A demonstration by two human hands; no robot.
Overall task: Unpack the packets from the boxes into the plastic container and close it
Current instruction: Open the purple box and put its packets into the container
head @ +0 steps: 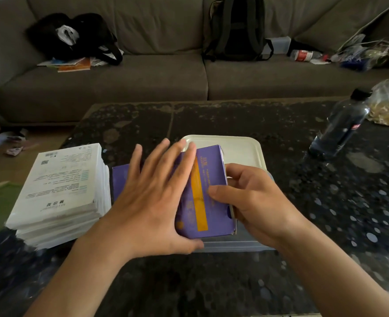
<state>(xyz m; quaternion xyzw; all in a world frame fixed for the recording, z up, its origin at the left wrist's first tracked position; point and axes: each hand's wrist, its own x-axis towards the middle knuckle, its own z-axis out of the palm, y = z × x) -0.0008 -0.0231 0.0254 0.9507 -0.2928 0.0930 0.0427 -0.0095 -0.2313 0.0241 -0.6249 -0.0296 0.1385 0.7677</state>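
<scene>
White boxes (60,191) crowd left; bottle (340,126) stands right.

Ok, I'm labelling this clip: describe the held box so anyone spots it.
On the dark speckled table, in front of the cream lid, a purple box sits between the left hand and right hand. Unlike the white boxes stacked beside it, it carries an orange stripe.

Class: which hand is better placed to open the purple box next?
Left, probably: the right hand grips the box, steadying it; the left hand rests flat on it, free.
</scene>
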